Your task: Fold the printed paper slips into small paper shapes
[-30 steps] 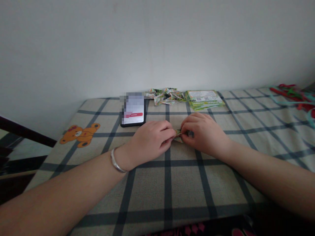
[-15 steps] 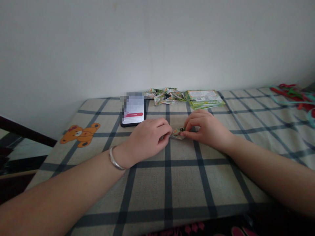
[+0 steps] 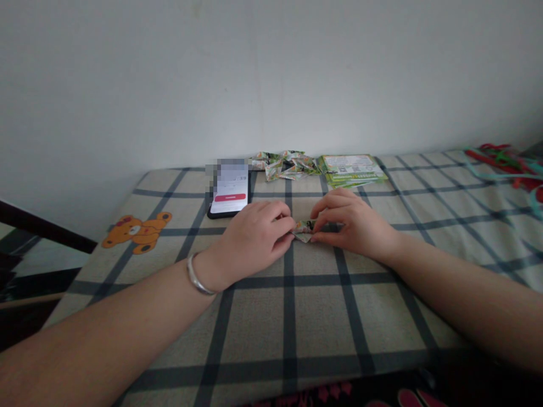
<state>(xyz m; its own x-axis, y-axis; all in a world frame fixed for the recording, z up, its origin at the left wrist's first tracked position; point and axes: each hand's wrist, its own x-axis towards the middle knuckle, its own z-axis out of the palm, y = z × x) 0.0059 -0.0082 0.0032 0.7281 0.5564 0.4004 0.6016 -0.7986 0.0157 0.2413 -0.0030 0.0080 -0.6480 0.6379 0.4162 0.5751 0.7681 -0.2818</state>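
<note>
Low over the checked tablecloth, my left hand (image 3: 263,236) pinches the left end of a small folded paper (image 3: 304,230), printed in green, white and orange. My right hand (image 3: 351,221) has its thumb and fingers closed on the right end of the same paper. Only the middle of the paper shows between my fingertips; both ends are hidden. A silver bangle (image 3: 197,275) circles my left wrist. Behind my hands lie several folded paper pieces (image 3: 275,169) of similar print, with a stack of green and white leaflets (image 3: 353,168) to their right.
A lit phone (image 3: 229,191) lies behind my left hand. A bear picture (image 3: 138,230) is on the cloth at the left. Red and teal strips (image 3: 504,164) lie at the far right. A pale wall (image 3: 271,73) stands behind the table.
My right fingers have shifted slightly left along the folded paper, and its lower point now shows a little more. My left hand has barely moved.
</note>
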